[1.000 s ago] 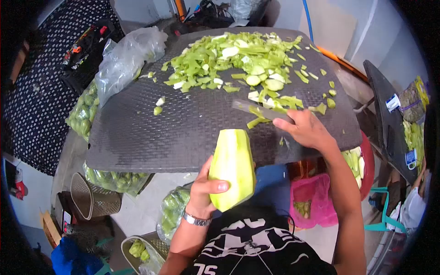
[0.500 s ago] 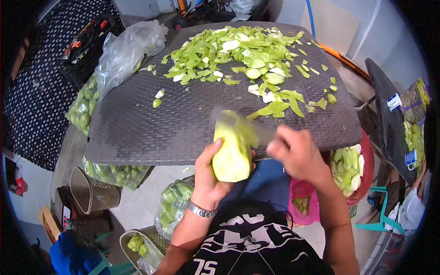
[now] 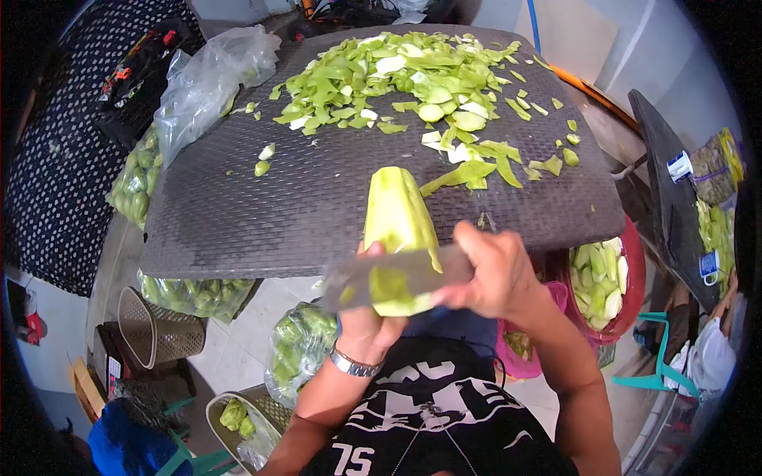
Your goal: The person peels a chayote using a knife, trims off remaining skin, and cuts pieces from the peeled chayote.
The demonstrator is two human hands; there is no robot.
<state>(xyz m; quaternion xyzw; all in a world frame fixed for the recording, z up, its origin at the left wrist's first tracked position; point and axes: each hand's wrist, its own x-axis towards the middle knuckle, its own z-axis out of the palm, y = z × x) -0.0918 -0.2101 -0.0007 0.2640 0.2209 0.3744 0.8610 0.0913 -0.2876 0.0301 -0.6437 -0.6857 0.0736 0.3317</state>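
A partly peeled, pale green vegetable (image 3: 399,208), which looks like a chayote, stands upright with its narrower end toward the table. My left hand (image 3: 367,327) is closed around its near side, the fingers partly hidden behind the knife. Across the front of the vegetable lies the broad, slightly blurred blade of a knife (image 3: 357,279). My right hand (image 3: 496,274) grips that knife at its handle end, which the fingers cover. A thin strip of peel hangs by the blade's upper edge. Beyond both hands, a heap of green peelings (image 3: 357,79) covers the far part of the dark woven-pattern table (image 3: 262,214).
A red basin (image 3: 631,278) of peeled pieces stands at the right, with a pink container (image 3: 548,361) beside it. Bags of green vegetables (image 3: 298,349) and plastic baskets (image 3: 151,329) are on the left floor. Another person's white sleeve (image 3: 714,353) shows far right.
The knife has moved from the vegetable's far end down toward me, across its near part. My right hand has come closer to my left, and the strip at the far end is gone.
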